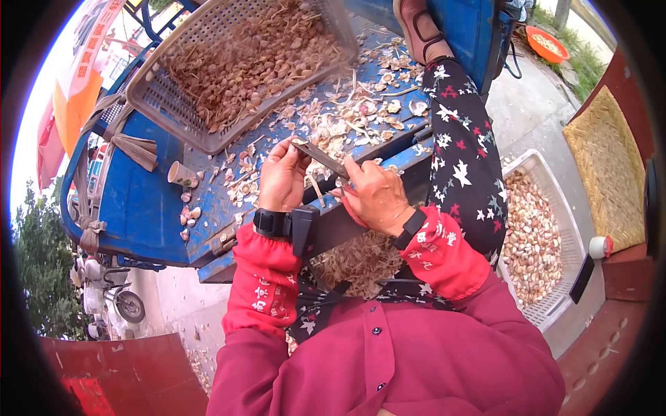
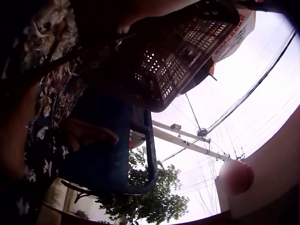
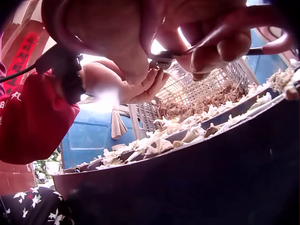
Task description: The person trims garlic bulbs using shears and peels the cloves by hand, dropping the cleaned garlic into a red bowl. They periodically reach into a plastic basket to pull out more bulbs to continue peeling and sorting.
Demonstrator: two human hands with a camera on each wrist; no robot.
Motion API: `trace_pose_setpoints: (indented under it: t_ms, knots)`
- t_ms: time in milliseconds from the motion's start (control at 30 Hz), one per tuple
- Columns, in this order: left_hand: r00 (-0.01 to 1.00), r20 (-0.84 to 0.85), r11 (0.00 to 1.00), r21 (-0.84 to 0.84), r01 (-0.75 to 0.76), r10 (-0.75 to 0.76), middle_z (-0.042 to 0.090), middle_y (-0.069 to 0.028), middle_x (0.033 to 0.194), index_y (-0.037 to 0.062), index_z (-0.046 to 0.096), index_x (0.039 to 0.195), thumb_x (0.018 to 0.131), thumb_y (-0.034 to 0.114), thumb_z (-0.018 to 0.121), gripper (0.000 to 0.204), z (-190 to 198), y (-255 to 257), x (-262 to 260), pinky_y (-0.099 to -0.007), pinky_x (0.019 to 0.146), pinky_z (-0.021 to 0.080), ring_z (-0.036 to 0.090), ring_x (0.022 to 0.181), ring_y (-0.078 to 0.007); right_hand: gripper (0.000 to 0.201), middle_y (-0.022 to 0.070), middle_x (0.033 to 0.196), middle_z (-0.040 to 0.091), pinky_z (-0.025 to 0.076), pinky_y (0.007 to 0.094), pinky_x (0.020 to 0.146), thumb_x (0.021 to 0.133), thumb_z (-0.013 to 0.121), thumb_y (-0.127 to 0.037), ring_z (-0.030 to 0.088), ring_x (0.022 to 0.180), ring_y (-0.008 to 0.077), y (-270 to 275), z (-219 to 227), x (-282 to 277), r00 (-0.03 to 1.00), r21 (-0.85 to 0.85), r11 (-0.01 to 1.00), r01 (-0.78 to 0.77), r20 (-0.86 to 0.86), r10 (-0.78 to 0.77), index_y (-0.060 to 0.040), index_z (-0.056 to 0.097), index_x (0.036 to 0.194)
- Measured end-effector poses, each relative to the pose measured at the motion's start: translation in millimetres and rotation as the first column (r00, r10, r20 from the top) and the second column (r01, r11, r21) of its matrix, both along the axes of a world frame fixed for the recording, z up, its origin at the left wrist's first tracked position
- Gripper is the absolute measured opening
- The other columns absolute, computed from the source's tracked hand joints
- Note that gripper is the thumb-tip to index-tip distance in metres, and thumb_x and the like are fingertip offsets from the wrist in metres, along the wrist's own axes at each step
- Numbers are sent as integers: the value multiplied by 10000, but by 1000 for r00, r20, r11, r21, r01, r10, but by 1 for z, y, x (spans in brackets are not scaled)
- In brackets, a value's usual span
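Head view: white crate (image 1: 570, 237) holds garlic cloves (image 1: 531, 243).

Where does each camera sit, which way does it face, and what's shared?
Head: worn there, facing forward and down; left hand, right hand, sleeves, trousers show.
Left wrist: worn there, facing up past the basket toward a tree; trousers show.
Right wrist: worn there, facing the basket across scraps; both hands, trousers show.
All three views share the basket and trousers.

motorcycle (image 1: 123, 303) near a leafy tree (image 1: 45, 270), woven mat (image 1: 609, 170) at right, overhead wires (image 2: 254, 87) against pale sky (image 2: 262, 115)
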State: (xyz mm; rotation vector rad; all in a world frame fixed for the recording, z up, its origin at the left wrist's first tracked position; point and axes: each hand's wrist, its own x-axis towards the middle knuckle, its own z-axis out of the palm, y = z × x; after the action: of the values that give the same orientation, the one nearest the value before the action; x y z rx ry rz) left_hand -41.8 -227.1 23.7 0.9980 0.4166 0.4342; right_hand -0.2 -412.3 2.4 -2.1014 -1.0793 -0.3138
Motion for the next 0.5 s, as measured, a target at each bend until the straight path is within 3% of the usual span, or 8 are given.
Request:
trace_pose_setpoints:
  t_ms: [67, 200, 267, 300, 367, 400, 467, 500]
  knots:
    - [998, 26, 993, 105, 47, -50, 572, -53, 855, 15, 510, 992, 877, 52, 463, 129, 3, 0, -1, -261, 702, 487, 563, 733, -144, 327, 149, 687, 523, 456, 402, 556, 726, 618, -233, 564, 643, 324, -1, 2, -2, 997, -16, 1000, 1, -75, -2, -33, 510, 961]
    - [988, 55, 984, 112, 138, -145, 570, -60, 828, 16, 506, 944, 882, 81, 466, 98, -1, 5, -4, -229, 639, 486, 550, 686, -135, 294, 153, 622, 533, 457, 396, 551, 740, 619, -251, 568, 612, 327, -2, 6, 1, 989, 45, 995, -83, -122, 88, -16, 539, 898]
    - [992, 39, 989, 90, 118, -122, 571, -67, 813, 19, 502, 936, 885, 91, 464, 96, 2, 4, -4, -232, 624, 488, 556, 673, -141, 309, 159, 555, 520, 455, 385, 556, 746, 633, -277, 553, 562, 317, 0, 6, 3, 893, 218, 950, -223, -345, 289, 12, 547, 814]
    - [995, 24, 993, 68, 98, -100, 572, -74, 798, 22, 498, 928, 887, 101, 463, 96, 4, 2, -5, -235, 610, 491, 561, 660, -148, 309, 159, 555, 520, 455, 385, 556, 746, 633, -277, 553, 562, 317, 2, 2, 3, 893, 216, 950, -224, -344, 289, 12, 547, 814]
    - [997, 22, 996, 57, 68, -70, 573, -78, 782, 25, 496, 921, 889, 105, 459, 94, -1, 3, -4, -238, 594, 493, 566, 647, -155, 315, 119, 530, 524, 433, 327, 467, 767, 635, -303, 520, 465, 230, 9, -7, 1, 749, 382, 907, -177, -545, 376, -2, 545, 744]
    - [999, 20, 998, 47, 40, -41, 573, -82, 766, 28, 494, 914, 891, 108, 455, 93, -3, 3, -2, -241, 578, 495, 571, 634, -163, 315, 119, 530, 524, 433, 327, 467, 767, 635, -303, 520, 465, 230, 7, -4, 2, 751, 381, 907, -180, -543, 377, -2, 545, 744]
    - [998, 60, 999, 38, 16, -18, 571, -84, 755, 28, 492, 912, 892, 111, 453, 94, -6, 1, 1, -244, 571, 497, 576, 632, -166, 299, 59, 539, 525, 376, 247, 376, 792, 621, -321, 465, 400, 128, 3, 3, 5, 208, 444, 896, -27, -874, 440, -38, 536, 746]
    - [995, 99, 1000, 26, -10, 8, 569, -86, 743, 29, 490, 911, 893, 113, 450, 94, -7, 0, 3, -246, 563, 499, 581, 630, -170, 292, 21, 545, 514, 329, 195, 328, 823, 577, -345, 437, 370, 73, 3, 3, 8, 144, 438, 898, 48, -892, 427, -71, 511, 747]
